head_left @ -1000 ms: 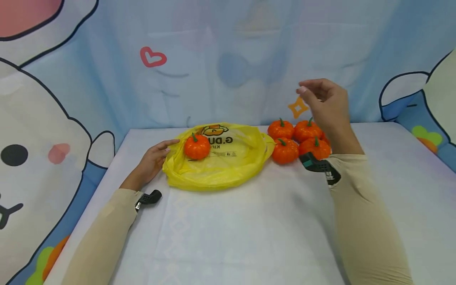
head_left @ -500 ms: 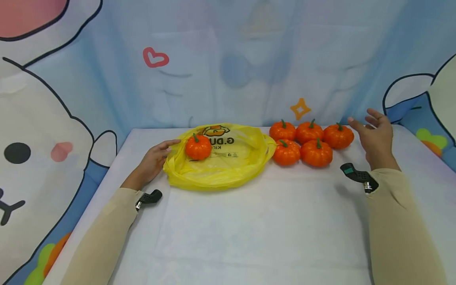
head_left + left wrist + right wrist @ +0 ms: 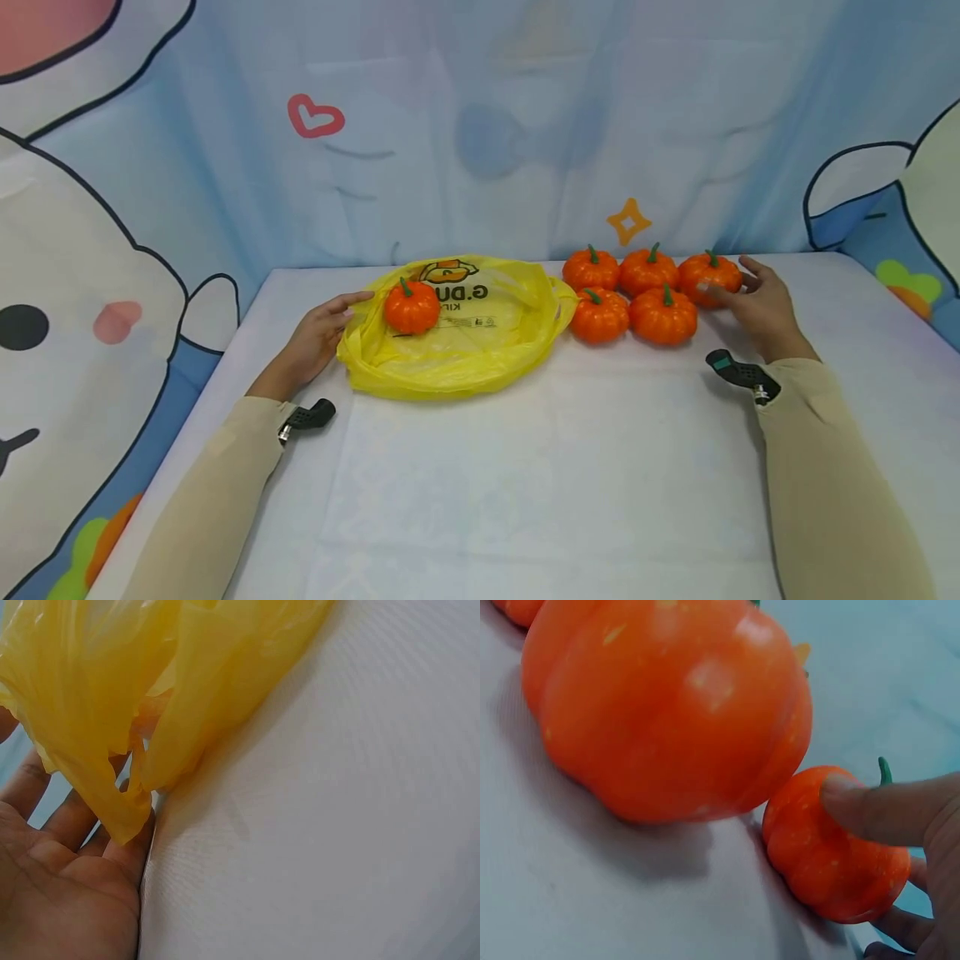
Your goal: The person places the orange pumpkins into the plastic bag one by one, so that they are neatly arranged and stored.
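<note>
One left hand (image 3: 313, 337) is at the left of the head frame, and from my far-off seat I see its fingers at the edge of a yellow bag (image 3: 465, 362). The bag hides the tips, so I cannot tell if they pinch it. The bag lies left of the middle, and one lone pumpkin (image 3: 412, 308) sits inside its outline, near the left end. To the right, four more pumpkins (image 3: 666, 318) stand close together. Beside them, at the right of the frame, is the end pumpkin (image 3: 707, 272), and the right hand (image 3: 768, 312) grips it, thumb on the near side and fingers bent round the right side. I think the step now is getting hold of that end pumpkin. To me, the next move calls for a snug hold and a careful lift, so it does not bump the others. The head view hides most of those gripping fingers, but the right wrist view shows some at the lower right, past the pumpkin. The left wrist view shows the palm and a gap in the bag, which I cannot see from the head. Only the head view shows all six pumpkins.
</note>
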A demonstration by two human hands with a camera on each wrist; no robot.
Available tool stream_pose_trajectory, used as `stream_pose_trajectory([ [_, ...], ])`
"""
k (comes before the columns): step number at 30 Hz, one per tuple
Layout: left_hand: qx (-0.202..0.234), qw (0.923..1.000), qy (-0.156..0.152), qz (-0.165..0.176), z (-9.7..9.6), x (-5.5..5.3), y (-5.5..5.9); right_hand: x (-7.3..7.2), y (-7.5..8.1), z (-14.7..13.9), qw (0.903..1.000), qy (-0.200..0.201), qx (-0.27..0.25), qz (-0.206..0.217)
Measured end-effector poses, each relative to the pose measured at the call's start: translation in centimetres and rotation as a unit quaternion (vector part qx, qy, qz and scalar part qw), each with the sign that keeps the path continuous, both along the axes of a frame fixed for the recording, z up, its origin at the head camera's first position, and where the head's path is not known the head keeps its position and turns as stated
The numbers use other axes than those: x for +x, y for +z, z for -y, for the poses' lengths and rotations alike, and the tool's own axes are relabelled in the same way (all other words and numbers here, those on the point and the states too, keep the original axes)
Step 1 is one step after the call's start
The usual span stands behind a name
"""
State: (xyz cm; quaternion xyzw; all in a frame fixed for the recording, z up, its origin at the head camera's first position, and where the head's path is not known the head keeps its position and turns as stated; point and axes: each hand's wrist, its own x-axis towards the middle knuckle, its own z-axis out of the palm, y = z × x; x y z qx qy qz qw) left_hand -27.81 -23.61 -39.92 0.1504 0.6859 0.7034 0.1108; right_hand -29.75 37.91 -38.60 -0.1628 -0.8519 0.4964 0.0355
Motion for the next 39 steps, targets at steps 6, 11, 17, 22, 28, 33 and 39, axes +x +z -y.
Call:
stream_pose_trajectory([
  [6, -0.008, 1.0000, 0.001, 0.006, -0.1, 0.2, 0.3, 0.0, -0.4, 0.0, 0.9988, -0.020, 0.045, 0.001],
  [11, -0.008, 0.9999, -0.007, 0.012, -0.3, 0.2, 0.6, 0.2, -0.5, -0.1, 0.9983, -0.030, 0.050, 0.001],
  [17, -0.006, 0.9998, -0.008, 0.018, -0.3, 0.1, 0.6, 0.4, -0.3, -0.1, 0.9987, -0.031, 0.041, -0.005],
  [22, -0.004, 0.9998, -0.005, 0.017, -0.4, 0.2, 0.6, 0.5, 0.1, -0.1, 0.9979, -0.055, 0.015, -0.031],
  [28, -0.002, 0.9998, -0.001, 0.020, -0.4, 0.3, 0.5, 0.5, 1.4, 0.3, 0.9945, -0.088, -0.031, -0.047],
  [33, 0.001, 0.9997, 0.000, 0.023, -0.3, 0.2, 0.5, 0.8, 3.1, 1.4, 0.9928, -0.089, -0.044, -0.067],
  [39, -0.004, 0.9997, -0.006, 0.022, -0.1, 0.3, 0.8, 1.4, 5.8, 4.7, 0.9906, -0.075, -0.048, -0.104],
])
